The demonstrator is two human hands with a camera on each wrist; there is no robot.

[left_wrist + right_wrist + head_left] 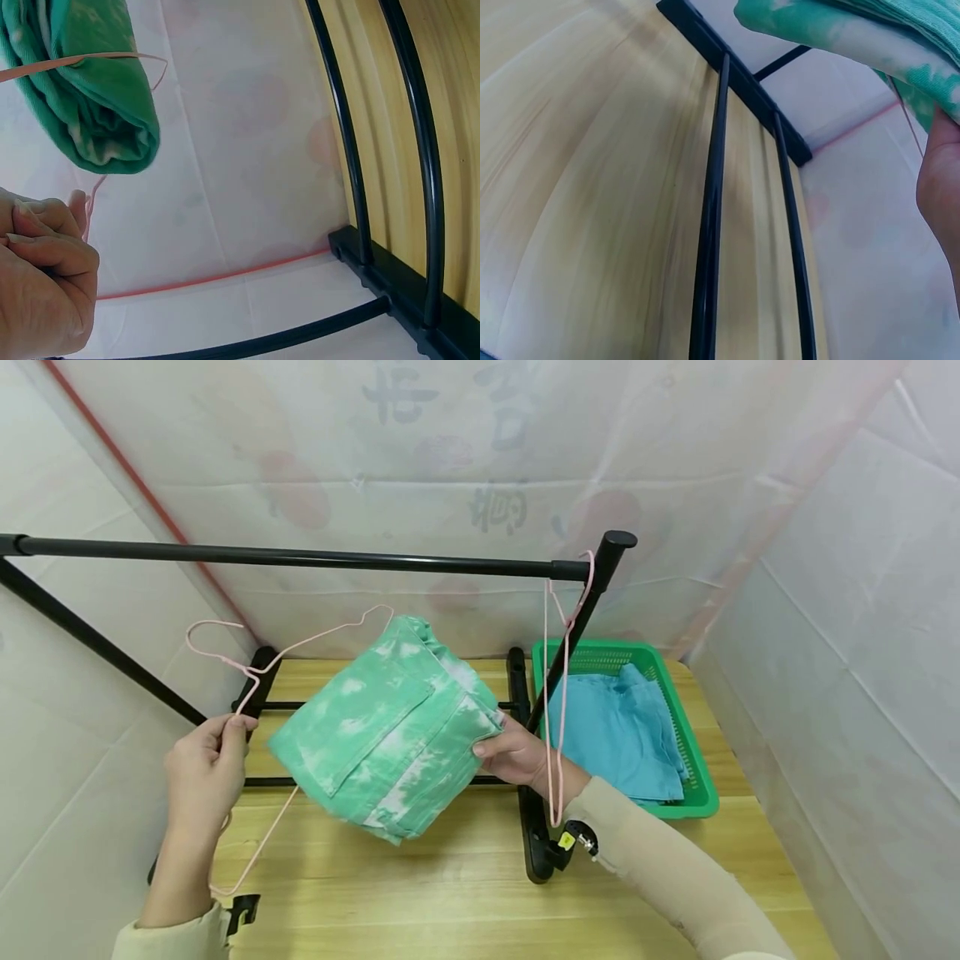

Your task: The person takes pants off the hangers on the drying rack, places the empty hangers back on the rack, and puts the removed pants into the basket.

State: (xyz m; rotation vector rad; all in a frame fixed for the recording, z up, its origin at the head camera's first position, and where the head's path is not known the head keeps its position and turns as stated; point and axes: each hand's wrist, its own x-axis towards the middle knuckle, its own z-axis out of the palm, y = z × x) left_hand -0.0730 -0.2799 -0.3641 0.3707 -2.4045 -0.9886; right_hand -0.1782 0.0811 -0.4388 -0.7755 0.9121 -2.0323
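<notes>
In the head view my left hand (206, 777) pinches a thin pink clothes hanger (252, 671) just below its hook, holding it tilted. Folded into a thick bundle, a green and white tie-dye garment (390, 727) covers much of the hanger in front. My right hand (521, 756) grips this bundle at its right edge, thumb on top and other fingers underneath, partly hidden. From the left wrist view, the hanger's lower bar (97, 57) crosses the underside of the rolled cloth. The right wrist view shows the hand's edge (941, 176) below the fold.
A black clothes rack's top bar (300, 556) spans the scene. At its right end hangs another pink hanger (564, 693), in front of my right forearm. A green basket (701, 802) with folded blue cloth (618, 735) stands at right on the wooden table (420, 902).
</notes>
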